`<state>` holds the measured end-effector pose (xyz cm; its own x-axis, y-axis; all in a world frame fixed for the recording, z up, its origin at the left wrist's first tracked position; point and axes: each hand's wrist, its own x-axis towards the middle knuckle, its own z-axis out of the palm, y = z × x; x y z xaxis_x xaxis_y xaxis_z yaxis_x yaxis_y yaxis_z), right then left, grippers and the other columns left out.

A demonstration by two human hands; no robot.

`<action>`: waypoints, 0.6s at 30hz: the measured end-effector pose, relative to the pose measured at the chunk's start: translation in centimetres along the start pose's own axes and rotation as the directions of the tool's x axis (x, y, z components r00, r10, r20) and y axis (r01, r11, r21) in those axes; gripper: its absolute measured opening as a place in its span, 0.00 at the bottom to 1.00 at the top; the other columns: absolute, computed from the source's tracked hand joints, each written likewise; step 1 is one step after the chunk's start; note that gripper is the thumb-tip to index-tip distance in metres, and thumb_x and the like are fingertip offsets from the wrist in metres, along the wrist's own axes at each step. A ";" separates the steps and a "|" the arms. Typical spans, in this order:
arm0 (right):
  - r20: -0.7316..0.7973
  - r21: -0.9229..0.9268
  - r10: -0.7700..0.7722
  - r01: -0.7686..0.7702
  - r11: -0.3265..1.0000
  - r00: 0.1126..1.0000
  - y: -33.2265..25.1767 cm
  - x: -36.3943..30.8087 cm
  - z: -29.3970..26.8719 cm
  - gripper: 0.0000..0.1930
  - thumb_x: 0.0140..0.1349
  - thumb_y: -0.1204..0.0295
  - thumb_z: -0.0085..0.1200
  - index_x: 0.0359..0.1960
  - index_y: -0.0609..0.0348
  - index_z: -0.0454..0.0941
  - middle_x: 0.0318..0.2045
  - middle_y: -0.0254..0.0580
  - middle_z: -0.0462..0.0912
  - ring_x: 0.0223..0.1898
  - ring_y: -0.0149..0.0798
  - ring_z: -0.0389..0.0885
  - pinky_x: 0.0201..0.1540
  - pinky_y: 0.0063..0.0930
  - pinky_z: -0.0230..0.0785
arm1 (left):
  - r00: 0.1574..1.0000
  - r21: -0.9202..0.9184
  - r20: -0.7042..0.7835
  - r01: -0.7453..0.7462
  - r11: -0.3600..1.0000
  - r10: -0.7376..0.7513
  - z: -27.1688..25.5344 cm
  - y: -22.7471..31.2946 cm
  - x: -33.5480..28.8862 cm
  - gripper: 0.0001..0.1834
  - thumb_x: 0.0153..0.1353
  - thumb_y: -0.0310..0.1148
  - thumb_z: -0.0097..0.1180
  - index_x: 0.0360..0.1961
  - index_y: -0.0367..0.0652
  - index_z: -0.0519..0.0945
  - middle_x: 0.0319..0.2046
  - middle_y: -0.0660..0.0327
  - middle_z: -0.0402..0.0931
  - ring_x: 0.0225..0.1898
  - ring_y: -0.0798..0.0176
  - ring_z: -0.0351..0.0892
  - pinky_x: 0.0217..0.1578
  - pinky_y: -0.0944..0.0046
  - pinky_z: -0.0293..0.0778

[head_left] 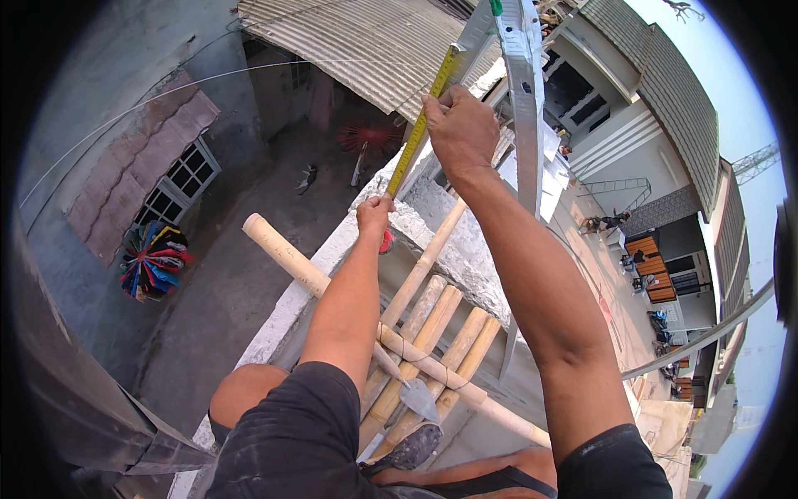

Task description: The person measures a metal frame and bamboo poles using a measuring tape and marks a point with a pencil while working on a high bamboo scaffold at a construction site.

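Yellow measuring tape (413, 148) slants up from the left hand (376, 214) past the right hand (464, 133). Both hands are nearly closed, pinching it. A metal strip (526, 116) stands beside the right hand; bamboo poles (437, 322) lie below both.

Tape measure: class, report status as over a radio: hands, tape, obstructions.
Left hand gripping yellow tape measure low; right hand at its upper stretch. Tape extended, slanting upward. Metal strip close by right hand; nothing crossing tape between hands.
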<state>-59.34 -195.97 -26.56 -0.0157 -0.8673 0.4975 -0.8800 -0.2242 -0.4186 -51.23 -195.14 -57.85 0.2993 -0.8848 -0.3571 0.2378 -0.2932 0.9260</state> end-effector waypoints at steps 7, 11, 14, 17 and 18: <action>0.089 0.096 0.019 -0.028 0.995 0.996 -0.3 -1.2 -1.3 0.16 0.64 0.59 0.58 0.39 0.62 0.80 0.35 0.57 0.85 0.43 0.60 0.85 0.46 0.52 0.74 | 1.000 0.020 -0.010 0.007 1.000 -0.007 0.5 0.3 -0.1 0.17 0.69 0.41 0.58 0.32 0.36 0.85 0.24 0.62 0.84 0.14 0.70 0.68 0.17 0.66 0.67; -0.148 0.252 -0.235 0.266 0.930 0.961 0.2 -4.5 -1.9 0.11 0.70 0.73 0.46 0.44 0.70 0.76 0.38 0.59 0.80 0.43 0.61 0.81 0.48 0.51 0.72 | 0.999 0.035 -0.011 0.033 0.999 -0.033 0.4 0.1 -0.1 0.17 0.69 0.41 0.58 0.33 0.36 0.86 0.25 0.62 0.84 0.15 0.70 0.69 0.18 0.66 0.68; -0.072 0.523 -0.186 0.196 0.830 0.980 -0.9 -4.7 -4.3 0.11 0.71 0.77 0.43 0.46 0.74 0.75 0.35 0.56 0.80 0.38 0.51 0.82 0.45 0.44 0.74 | 1.000 0.046 -0.019 0.002 0.999 -0.002 -0.1 0.0 0.1 0.17 0.68 0.41 0.59 0.33 0.36 0.86 0.25 0.62 0.84 0.16 0.70 0.70 0.18 0.66 0.69; 0.106 0.819 0.051 -0.116 0.561 0.993 -3.3 -2.9 -5.5 0.11 0.73 0.78 0.44 0.48 0.75 0.75 0.33 0.48 0.81 0.32 0.35 0.82 0.37 0.31 0.78 | 0.998 0.010 -0.063 -0.028 1.000 0.029 0.6 0.1 -0.1 0.18 0.68 0.42 0.60 0.27 0.39 0.86 0.18 0.64 0.78 0.14 0.71 0.67 0.18 0.64 0.64; 0.197 0.897 0.143 -0.237 0.373 0.970 -3.7 -2.0 -5.4 0.10 0.74 0.77 0.45 0.48 0.74 0.75 0.33 0.45 0.82 0.30 0.32 0.82 0.35 0.28 0.79 | 0.998 0.011 -0.059 -0.029 1.000 0.029 0.6 0.1 -0.1 0.18 0.68 0.42 0.60 0.27 0.39 0.86 0.18 0.64 0.78 0.14 0.71 0.67 0.18 0.64 0.64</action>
<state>-58.57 -190.97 -21.90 -0.0473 -0.9607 0.2735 0.1008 -0.2770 -0.9556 -51.76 -195.25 -57.67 0.3603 -0.8700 -0.3365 0.2193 -0.2716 0.9371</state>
